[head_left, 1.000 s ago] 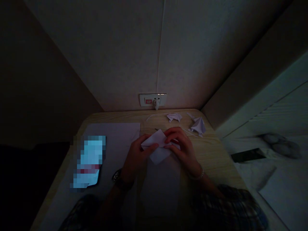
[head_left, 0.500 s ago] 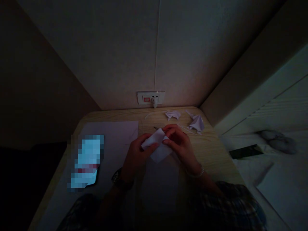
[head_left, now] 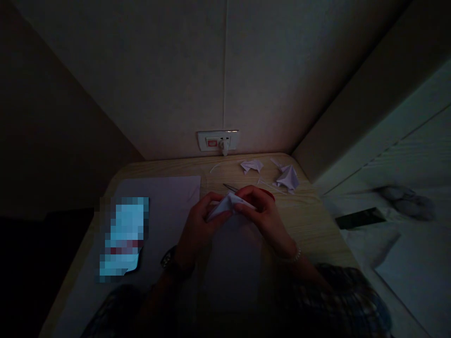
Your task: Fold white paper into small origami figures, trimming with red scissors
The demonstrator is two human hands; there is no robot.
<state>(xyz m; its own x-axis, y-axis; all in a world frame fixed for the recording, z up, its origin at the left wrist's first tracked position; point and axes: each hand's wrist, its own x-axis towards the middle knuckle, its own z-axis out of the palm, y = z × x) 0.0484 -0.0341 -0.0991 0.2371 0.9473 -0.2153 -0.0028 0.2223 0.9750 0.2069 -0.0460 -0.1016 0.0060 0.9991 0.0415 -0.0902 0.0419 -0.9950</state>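
A small white sheet of folded paper [head_left: 222, 205] is held between both hands above the wooden table. My left hand [head_left: 202, 220] pinches its left side, thumb on the near face. On the right side, my right hand [head_left: 262, 211] grips the paper between thumb and fingers near a raised peak. Just behind the hands lies a pair of scissors [head_left: 228, 187], its blade tip showing and a red handle partly hidden by my right hand. Two folded paper figures, a smaller one [head_left: 251, 165] and a larger one [head_left: 287, 178], rest at the back right.
A lit phone [head_left: 127, 234], its screen blurred, lies on large white paper [head_left: 169, 202] at the left. Thin paper strips [head_left: 273, 186] are near the figures. A wall socket [head_left: 217, 140] with a plug sits behind the table [head_left: 306, 225]. The room is dim.
The paper's lower flap, which pointed down toward me, is now folded up or turned out of view. Both hands stay on the paper. The view has shifted slightly, showing more of the scissors.
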